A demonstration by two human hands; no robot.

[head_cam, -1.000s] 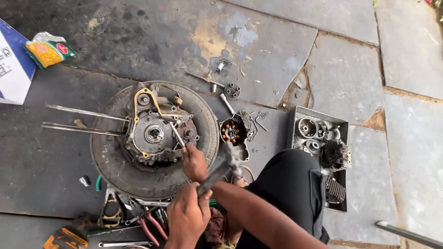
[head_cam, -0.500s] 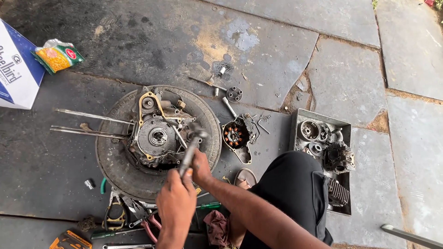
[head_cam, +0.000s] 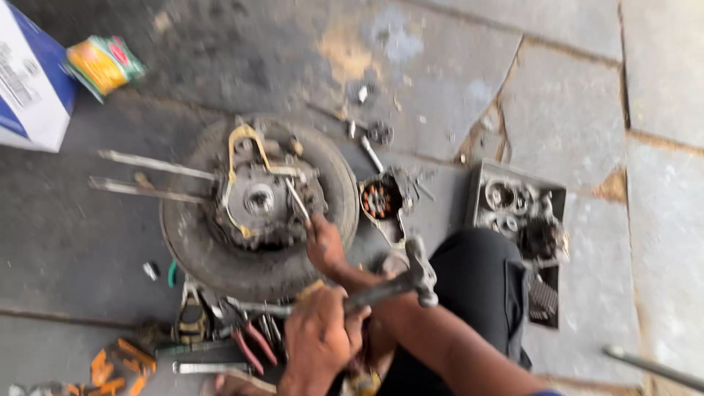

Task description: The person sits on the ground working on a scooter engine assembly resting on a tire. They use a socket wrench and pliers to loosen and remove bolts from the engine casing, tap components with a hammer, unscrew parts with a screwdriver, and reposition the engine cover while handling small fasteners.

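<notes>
A greasy engine assembly (head_cam: 260,198) lies on an old tyre (head_cam: 220,260) on the stone floor. My right hand (head_cam: 324,247) rests at the tyre's right rim and grips a thin metal punch (head_cam: 297,202) whose tip is on the engine. My left hand (head_cam: 319,339), nearer the camera, holds a hammer by its handle. The hammer head (head_cam: 421,273) is raised to the right of the tyre, above my right forearm. The picture is motion-blurred.
Two long rods (head_cam: 147,176) stick out left of the engine. Pliers and other tools (head_cam: 235,334) lie below the tyre, a round copper-wound part (head_cam: 381,199) and a metal tray of parts (head_cam: 521,213) to its right. A white-blue box (head_cam: 29,95) and a green-yellow packet (head_cam: 103,66) sit top left.
The hammer was down at the punch half a second ago; it is now lifted back to the right. The hand on the punch stays at the engine. The camera has shifted.
</notes>
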